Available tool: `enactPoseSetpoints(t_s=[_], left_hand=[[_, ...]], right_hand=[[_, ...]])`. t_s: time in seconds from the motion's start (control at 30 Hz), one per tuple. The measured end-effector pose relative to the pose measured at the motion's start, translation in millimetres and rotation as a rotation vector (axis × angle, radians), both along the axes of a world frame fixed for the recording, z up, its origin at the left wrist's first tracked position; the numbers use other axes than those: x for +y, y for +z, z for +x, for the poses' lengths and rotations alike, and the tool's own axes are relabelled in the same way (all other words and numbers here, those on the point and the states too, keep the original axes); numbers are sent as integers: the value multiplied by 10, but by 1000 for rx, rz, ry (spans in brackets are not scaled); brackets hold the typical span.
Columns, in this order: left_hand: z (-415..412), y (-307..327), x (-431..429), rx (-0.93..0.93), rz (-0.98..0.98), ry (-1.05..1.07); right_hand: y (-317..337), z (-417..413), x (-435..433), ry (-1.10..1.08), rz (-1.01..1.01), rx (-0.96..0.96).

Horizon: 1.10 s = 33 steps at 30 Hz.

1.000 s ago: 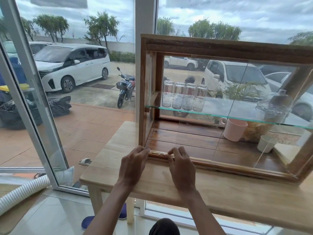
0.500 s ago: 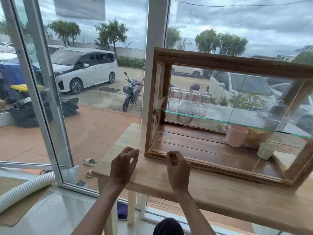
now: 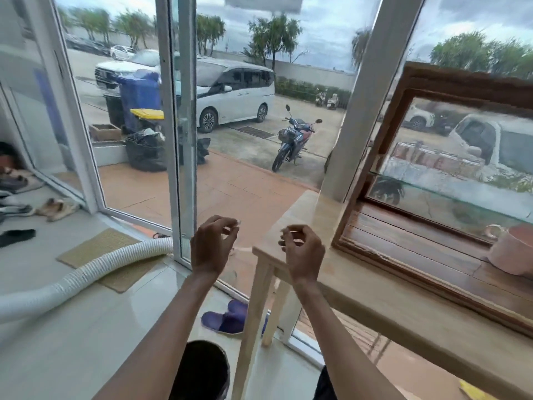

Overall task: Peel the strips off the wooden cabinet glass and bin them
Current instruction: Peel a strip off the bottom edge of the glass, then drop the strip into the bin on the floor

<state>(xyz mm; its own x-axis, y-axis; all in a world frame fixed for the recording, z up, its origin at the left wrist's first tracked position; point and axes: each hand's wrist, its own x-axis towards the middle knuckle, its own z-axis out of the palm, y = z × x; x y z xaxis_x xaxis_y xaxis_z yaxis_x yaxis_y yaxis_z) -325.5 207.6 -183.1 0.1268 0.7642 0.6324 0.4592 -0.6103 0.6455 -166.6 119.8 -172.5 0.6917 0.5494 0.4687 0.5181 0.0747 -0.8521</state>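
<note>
The wooden cabinet [image 3: 372, 252] with glass panes [image 3: 450, 166] stands on a pale wooden table [image 3: 375, 295] at the right. Both hands are raised left of the cabinet, over the table's corner. The fingers of my left hand [image 3: 212, 245] are pinched on a small pale end of a thin clear strip [image 3: 237, 223]. My right hand [image 3: 302, 251] is pinched too, apparently on the strip's other end, which is too thin to make out. A dark round object [image 3: 199, 370] sits low between my arms; I cannot tell whether it is a bin.
A pink mug [image 3: 510, 249] stands inside the cabinet. A white ribbed hose [image 3: 86, 272] lies across a mat [image 3: 106, 258] on the tiled floor. Purple slippers [image 3: 227, 316] lie by the table leg. A glass door frame [image 3: 181, 140] stands just ahead.
Both hands have come off the cabinet's lower frame edge and moved left, away from it, staying pinched. The view has swung left toward the door and floor.
</note>
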Motion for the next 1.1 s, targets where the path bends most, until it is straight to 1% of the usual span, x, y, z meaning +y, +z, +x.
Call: enactPoseSetpoints(t_s=[0.17,0.23,0.33,0.43,0.57,0.67,0.8,0.93,1.1], left_hand=[[-659,-427,141,-1,-118,93],[-905,-621,173,28,-165,128],[-1189,-908,181,87,-244,183],[-1352,-1175,136,157,-361,227],[-1431,-1519,66,198,-490,230],[-1453,-1703,25,214,-558,244],[-1448,-1858,30,242,-603,267],[-1396,-1943,45,271,-629,272],[-1333,-2073,27,318,-670,283]], right_hand=[[-337,-559,349,126,-73,-18],[-555,-763,443,171,-140,-34],[-878,-988,472,176,-246,-97],[-1181,-1102,437,192,-408,-86],[-1573,-1130,416,216,-570,-89],[-1722,-1149,467,214,-654,-128],[-1848,-1189,616,217,-728,-118],[-1980,-1125,675,299,-902,-154],[-2003,-934,696,262,-920,-146]])
